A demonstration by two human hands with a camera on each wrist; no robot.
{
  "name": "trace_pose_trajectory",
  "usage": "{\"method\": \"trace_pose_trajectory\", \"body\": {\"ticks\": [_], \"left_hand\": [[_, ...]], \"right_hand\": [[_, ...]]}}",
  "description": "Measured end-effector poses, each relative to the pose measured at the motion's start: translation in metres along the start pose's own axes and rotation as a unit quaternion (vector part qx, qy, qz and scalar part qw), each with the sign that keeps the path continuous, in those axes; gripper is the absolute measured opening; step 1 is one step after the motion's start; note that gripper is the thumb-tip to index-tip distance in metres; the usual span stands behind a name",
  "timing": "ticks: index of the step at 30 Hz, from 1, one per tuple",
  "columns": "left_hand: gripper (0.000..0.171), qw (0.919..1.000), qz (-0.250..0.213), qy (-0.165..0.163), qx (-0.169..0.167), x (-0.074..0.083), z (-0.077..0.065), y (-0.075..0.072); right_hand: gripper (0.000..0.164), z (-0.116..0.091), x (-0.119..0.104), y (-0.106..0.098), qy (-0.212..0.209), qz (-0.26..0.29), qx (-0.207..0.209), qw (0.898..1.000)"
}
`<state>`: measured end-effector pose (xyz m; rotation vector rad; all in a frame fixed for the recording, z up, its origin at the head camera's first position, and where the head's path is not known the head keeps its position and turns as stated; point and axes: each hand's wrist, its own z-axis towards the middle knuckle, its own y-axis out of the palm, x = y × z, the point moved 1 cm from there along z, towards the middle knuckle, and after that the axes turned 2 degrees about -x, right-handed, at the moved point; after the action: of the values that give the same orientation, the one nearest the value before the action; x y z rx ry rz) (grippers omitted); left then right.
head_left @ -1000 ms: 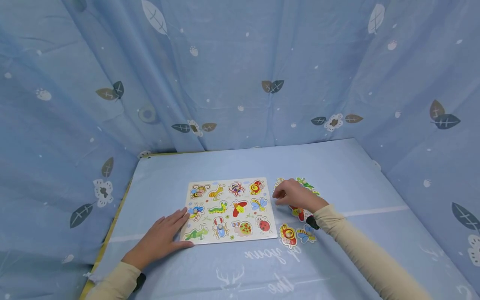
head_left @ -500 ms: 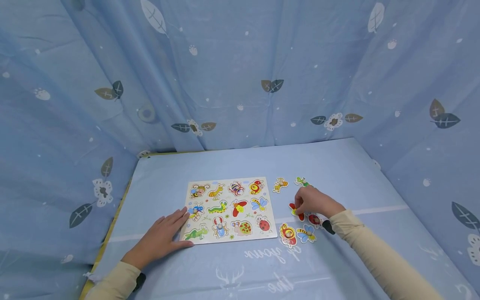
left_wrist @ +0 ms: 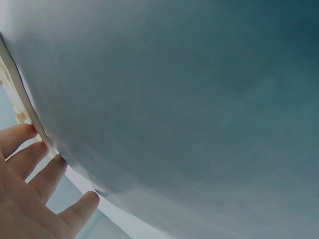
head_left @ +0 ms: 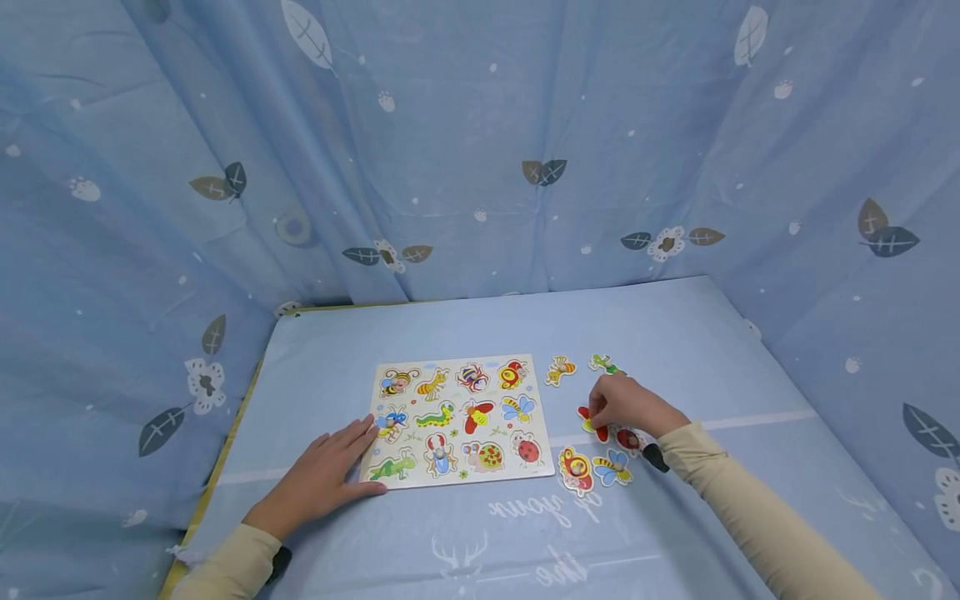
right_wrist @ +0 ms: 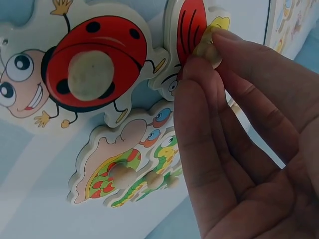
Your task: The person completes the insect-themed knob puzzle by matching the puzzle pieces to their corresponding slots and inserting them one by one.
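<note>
The thumb and fingertips of my right hand [head_left: 630, 406] pinch the wooden knob [right_wrist: 207, 52] of a red-winged bug puzzle piece [right_wrist: 188, 27], seen close in the right wrist view. In the head view that piece lies right of the wooden puzzle board [head_left: 538, 468], which carries colourful insect pictures. A ladybug piece [right_wrist: 107, 37] with a round knob lies beside it. My left hand [head_left: 318, 479] rests at the board's left edge, fingers spread and fairly straight. The left wrist view shows its fingertips touching the board's edge [left_wrist: 22, 89].
Loose pieces lie around the right hand: a yellow ant-like one [head_left: 560, 371], a green insect [head_left: 602, 363], a red-and-yellow butterfly [head_left: 576, 472], a blue-winged one [head_left: 613, 468] and a snail [right_wrist: 102, 172]. Blue patterned cloth [head_left: 480, 150] hangs around the table.
The right hand has moved right and slightly down, from beside the yellow ant-like piece to the red-winged bug piece, and stayed there over the last half second. The left hand has not moved.
</note>
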<state>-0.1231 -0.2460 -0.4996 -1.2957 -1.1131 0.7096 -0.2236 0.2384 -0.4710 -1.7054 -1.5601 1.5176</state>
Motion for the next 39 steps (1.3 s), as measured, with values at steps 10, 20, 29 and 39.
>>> {"method": "trace_pose_trajectory", "body": {"ticks": [10,20,29,39], "left_hand": [[0.101,1.0000,0.002,-0.002,-0.001,0.000,-0.001,0.000],[0.104,1.0000,0.005,-0.005,-0.002,-0.002,0.000,0.002],[0.102,1.0000,0.003,-0.004,-0.002,-0.002,0.000,0.003],[0.103,1.0000,0.006,-0.007,0.000,-0.004,0.001,0.005]], "right_hand": [[0.010,0.003,-0.006,0.002,-0.020,-0.013,0.021,1.000],[0.010,0.008,-0.014,-0.001,-0.079,0.002,0.051,0.996],[0.015,0.020,-0.022,0.004,-0.158,-0.013,0.079,0.984],[0.014,0.021,-0.042,0.000,-0.194,-0.001,0.075,0.978]]}}
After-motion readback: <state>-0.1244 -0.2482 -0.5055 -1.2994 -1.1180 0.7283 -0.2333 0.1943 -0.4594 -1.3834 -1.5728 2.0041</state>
